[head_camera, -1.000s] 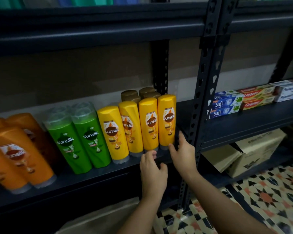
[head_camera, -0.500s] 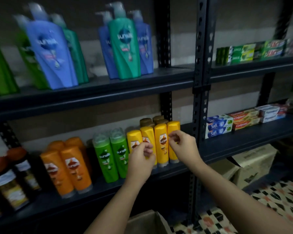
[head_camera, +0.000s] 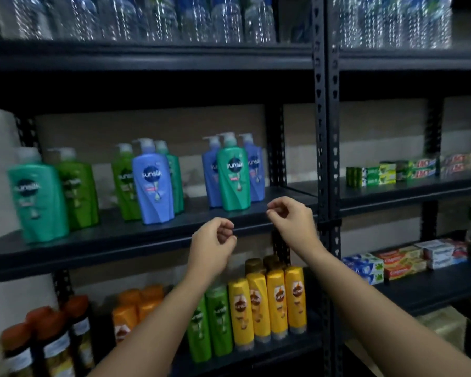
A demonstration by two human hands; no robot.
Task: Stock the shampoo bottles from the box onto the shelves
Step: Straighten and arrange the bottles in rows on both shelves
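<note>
Hovering empty with fingers loosely curled before the pump-bottle shelf (head_camera: 147,235), the left hand (head_camera: 211,242) and right hand (head_camera: 292,220) gripped nothing; fetching another bottle from the unseen box seemingly came next.

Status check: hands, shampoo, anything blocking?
Left hand and right hand empty, fingers loosely curled. Yellow bottles upright on lower shelf. Nothing blocking.

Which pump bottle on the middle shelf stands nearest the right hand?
The teal pump bottle fronting the rightmost trio, flanked by two blue ones behind; the right hand hovers just beside it.
</note>
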